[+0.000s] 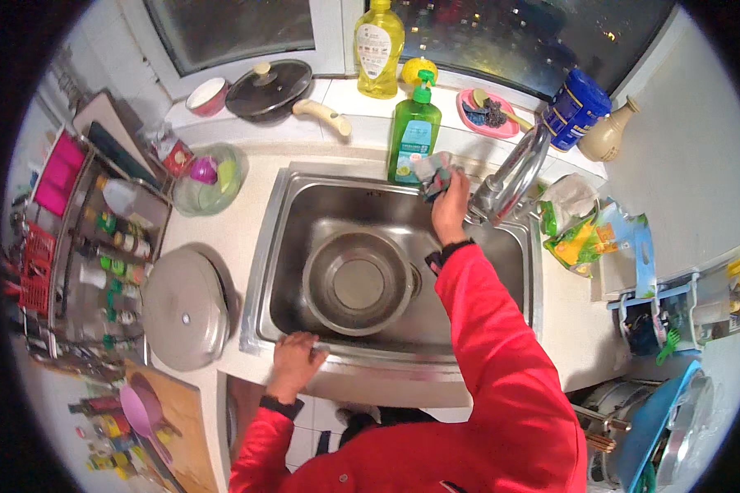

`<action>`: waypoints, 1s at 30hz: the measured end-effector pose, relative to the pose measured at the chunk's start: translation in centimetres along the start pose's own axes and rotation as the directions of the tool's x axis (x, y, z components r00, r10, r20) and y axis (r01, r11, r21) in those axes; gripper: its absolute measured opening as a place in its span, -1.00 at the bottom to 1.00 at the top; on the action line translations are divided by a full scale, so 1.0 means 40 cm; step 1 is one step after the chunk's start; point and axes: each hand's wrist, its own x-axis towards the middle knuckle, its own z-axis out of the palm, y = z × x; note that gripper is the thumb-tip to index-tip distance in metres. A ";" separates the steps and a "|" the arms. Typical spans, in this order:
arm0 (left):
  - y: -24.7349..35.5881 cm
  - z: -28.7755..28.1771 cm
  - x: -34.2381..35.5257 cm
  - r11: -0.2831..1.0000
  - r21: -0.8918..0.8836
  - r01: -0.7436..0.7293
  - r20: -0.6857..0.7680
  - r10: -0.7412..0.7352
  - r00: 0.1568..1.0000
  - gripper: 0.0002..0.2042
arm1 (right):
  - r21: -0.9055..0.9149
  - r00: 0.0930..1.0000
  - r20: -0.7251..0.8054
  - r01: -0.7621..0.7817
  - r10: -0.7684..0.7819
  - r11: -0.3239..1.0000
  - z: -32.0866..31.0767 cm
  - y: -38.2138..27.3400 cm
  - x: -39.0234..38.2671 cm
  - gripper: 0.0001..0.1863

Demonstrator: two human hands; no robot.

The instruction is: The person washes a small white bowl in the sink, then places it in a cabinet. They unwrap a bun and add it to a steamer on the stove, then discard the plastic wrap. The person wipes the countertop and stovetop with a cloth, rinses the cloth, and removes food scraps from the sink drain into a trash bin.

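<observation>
In my right hand (pixel 452 205) is a crumpled grey and dark green cloth or sponge (pixel 432 171), raised at the back rim of the steel sink (pixel 267 271), beside a green pump bottle (pixel 411 131) and left of the curved faucet (pixel 522 172). My left hand (pixel 298 359) rests with slightly bent fingers on the sink's front edge, holding nothing. A round metal basin (pixel 358 283) sits inside the sink, partly over the drain.
A large metal lid (pixel 181 308) and glass bowl (pixel 205 197) lie left, near a rack of bottles (pixel 115 263). The windowsill (pixel 329 89) holds a lidded pan, yellow bottle and pink dish. Bags (pixel 584 238), hanging caddies and stacked basins (pixel 658 419) stand right.
</observation>
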 end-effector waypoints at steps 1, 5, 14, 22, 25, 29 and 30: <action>-0.002 -0.008 0.002 0.999 -0.032 0.002 0.018 -0.002 1.000 -0.60 | -0.136 0.997 -0.033 -0.066 0.063 0.989 0.041 0.020 0.029 -0.55; -0.012 -0.028 0.009 0.997 -0.065 -0.033 0.025 0.035 0.999 -0.59 | -0.567 0.940 0.199 -0.119 0.276 0.815 0.107 0.120 0.079 -0.68; -0.014 -0.024 0.012 0.996 -0.089 -0.031 0.027 0.034 0.999 -0.58 | -0.569 0.920 0.334 0.024 0.204 0.822 0.190 0.062 0.030 -0.80; -0.004 -0.025 0.012 0.996 -0.082 -0.021 0.021 0.022 1.000 -0.58 | -0.502 0.973 0.220 0.047 0.075 0.864 0.246 -0.028 -0.007 -0.86; -0.006 -0.017 0.012 0.998 -0.062 -0.021 0.040 0.023 0.999 -0.58 | -0.475 0.949 0.291 0.033 0.121 0.880 0.270 -0.064 -0.011 -0.86; -0.011 -0.014 0.013 0.994 -0.110 -0.003 0.052 0.009 0.999 -0.58 | -0.425 0.929 0.357 0.068 0.098 0.903 0.297 -0.115 -0.016 -0.86; -0.011 -0.015 0.014 0.995 -0.101 -0.006 0.043 0.010 0.999 -0.58 | -0.391 0.919 0.388 0.097 0.068 0.915 0.303 -0.127 -0.018 -0.85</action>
